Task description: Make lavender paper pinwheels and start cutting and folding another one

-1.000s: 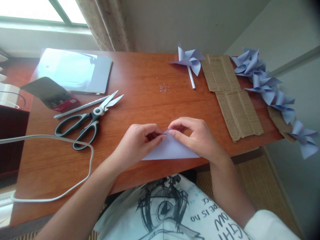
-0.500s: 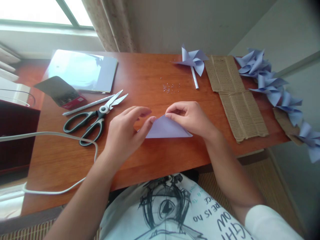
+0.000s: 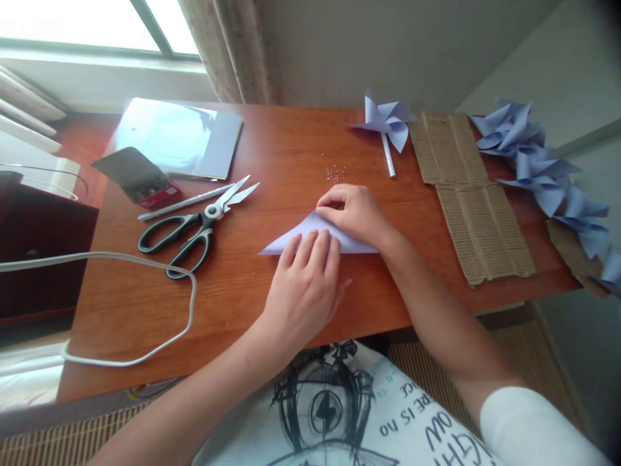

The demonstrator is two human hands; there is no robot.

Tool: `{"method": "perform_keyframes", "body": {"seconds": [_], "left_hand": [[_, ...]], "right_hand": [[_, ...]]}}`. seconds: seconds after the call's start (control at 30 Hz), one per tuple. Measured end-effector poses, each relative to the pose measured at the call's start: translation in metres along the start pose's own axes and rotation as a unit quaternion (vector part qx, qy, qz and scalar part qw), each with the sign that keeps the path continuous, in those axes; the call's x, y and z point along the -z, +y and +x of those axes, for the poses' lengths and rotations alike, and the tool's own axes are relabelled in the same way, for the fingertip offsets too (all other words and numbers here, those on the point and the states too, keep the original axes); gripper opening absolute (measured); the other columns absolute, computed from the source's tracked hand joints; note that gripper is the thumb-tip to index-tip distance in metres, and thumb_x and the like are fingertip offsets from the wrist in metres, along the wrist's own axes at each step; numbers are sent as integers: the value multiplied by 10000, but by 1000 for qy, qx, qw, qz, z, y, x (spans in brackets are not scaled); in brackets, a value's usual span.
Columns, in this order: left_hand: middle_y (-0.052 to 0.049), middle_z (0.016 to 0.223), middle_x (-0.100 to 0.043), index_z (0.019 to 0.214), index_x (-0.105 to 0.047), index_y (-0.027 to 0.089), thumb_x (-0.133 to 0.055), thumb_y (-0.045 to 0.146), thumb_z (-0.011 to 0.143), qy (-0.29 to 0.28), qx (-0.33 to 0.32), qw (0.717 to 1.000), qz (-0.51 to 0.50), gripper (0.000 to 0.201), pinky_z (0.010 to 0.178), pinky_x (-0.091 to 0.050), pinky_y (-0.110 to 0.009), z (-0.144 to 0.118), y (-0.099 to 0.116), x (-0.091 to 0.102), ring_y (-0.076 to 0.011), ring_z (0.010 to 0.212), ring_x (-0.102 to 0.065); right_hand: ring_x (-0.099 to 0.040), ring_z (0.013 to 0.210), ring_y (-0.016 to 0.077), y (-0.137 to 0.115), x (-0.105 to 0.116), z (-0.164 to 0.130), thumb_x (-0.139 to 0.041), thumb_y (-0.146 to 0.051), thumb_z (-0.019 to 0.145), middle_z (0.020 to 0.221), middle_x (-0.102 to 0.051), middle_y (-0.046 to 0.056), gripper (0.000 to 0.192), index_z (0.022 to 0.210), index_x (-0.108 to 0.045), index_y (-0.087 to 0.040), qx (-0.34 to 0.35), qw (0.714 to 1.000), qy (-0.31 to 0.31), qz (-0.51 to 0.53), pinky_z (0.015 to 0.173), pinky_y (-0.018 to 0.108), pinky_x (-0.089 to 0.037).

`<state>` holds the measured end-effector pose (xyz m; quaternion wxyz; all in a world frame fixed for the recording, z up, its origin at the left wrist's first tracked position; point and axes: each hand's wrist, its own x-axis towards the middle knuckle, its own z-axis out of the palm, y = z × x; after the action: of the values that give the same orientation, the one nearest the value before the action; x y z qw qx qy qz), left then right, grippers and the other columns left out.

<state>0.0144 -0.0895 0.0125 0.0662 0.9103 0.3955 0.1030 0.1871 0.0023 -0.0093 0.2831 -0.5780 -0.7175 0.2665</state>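
Both hands bear on one folded sheet of pale lilac paper (image 3: 310, 232) lying flat on the wooden worktop (image 3: 291, 304), near its front edge. Flat and spread is the grip of the left hand (image 3: 305, 285): its palm is down and its fingers (image 3: 317, 249) lie side by side on the near edge of the folded triangle, closed round nothing. At the peak of the triangle, the right hand (image 3: 354, 212) has a narrow grip, its fingertips curled down onto the paper's upper corner; whether it pinches the layers or only presses them cannot be told. Left of the paper lie black-handled scissors (image 3: 194, 226), blades slightly parted and pointing toward the middle of the worktop, with a thin grey stick (image 3: 182, 204) just beyond them. A white cable (image 3: 145, 310) loops across the near left part of the worktop. Behind the scissors sits a small dark box with a red side (image 3: 140, 178), and past it a stack of light sheets (image 3: 179, 137) under the window. Beyond the right hand are tiny scattered specks (image 3: 339, 173), then a finished lilac pinwheel (image 3: 388, 120) on a white stick. To the right lie strips of corrugated cardboard (image 3: 473, 200), and along the far right edge a row of more lilac pinwheels (image 3: 538, 165).
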Motion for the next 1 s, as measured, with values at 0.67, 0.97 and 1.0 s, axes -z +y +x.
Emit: {"method": "perform_keyframes", "body": {"seconds": [0.67,0.97,1.0], "left_hand": [[-259,1460,-554,1347,-575,55,-527,370,975,-32,11,999,-27,490,1149,-403,-531,6,-2,-8,-394,1353,-521],[-263,1465,-554,1366,-571,42,-495,349,989,-30,9,999,-15,492,1127,-433,-520,7,-3,-9,-394,1347,-534],[-262,1466,-554,1363,-575,43,-496,343,988,-30,9,999,-15,486,1124,-437,-517,7,-3,-9,-393,1345,-537]], "right_hand": [[-656,824,197,5,-1,-2,-693,-141,854,869,-712,45,121,762,-750,-196,31,999,-10,-17,768,322,-500],[-645,885,213,7,6,-3,-693,-102,841,943,-701,49,108,842,-734,-202,49,998,-38,-29,804,343,-506],[-646,884,212,7,6,-3,-693,-98,837,948,-699,47,114,848,-733,-204,47,998,-40,-25,803,342,-507]]}}
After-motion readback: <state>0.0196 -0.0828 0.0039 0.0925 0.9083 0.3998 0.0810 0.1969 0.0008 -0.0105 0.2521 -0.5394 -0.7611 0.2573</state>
